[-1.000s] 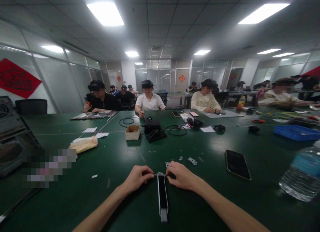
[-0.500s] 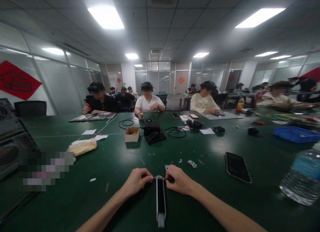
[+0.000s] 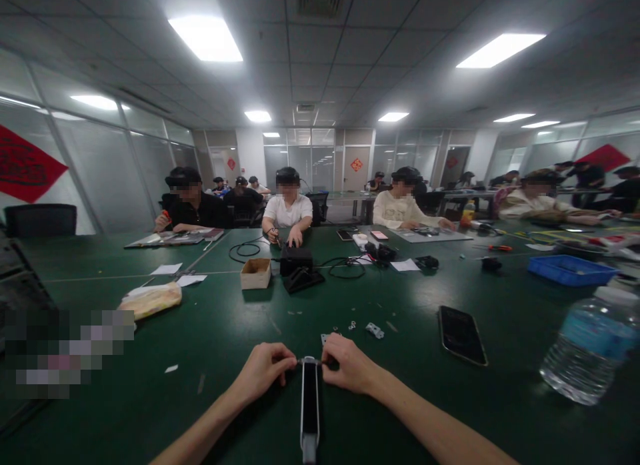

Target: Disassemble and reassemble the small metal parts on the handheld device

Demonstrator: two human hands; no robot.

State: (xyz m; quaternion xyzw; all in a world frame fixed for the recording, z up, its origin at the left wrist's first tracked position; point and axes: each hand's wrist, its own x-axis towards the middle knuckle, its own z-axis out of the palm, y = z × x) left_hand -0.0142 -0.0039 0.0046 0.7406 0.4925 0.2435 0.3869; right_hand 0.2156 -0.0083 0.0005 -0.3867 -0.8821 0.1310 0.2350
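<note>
A long, narrow device (image 3: 311, 405) with a black face and a pale frame lies lengthwise in front of me, its grey end towards me. My left hand (image 3: 267, 371) is closed in a pinch at the left side of its far end, on a small dark pin-like piece. On the opposite side, my right hand (image 3: 350, 363) pinches at the same end; its fingertips hide most of what they grip. Just beyond the right hand lie a small metal bracket (image 3: 375, 330), some tiny rings (image 3: 353, 325) and a partly covered metal plate (image 3: 324, 339).
A phone (image 3: 463, 335) and a water bottle (image 3: 587, 348) stand to my right, with a blue tray (image 3: 571, 270) behind. Ahead are a small open box (image 3: 256, 274), a black box (image 3: 296, 260) and cables. A wrapped packet (image 3: 153, 299) lies left. Several people sit across the table.
The view has turned slightly right. My hands keep their pinch at the device's far end. Across the table, the person in white now has a second hand at the black box.
</note>
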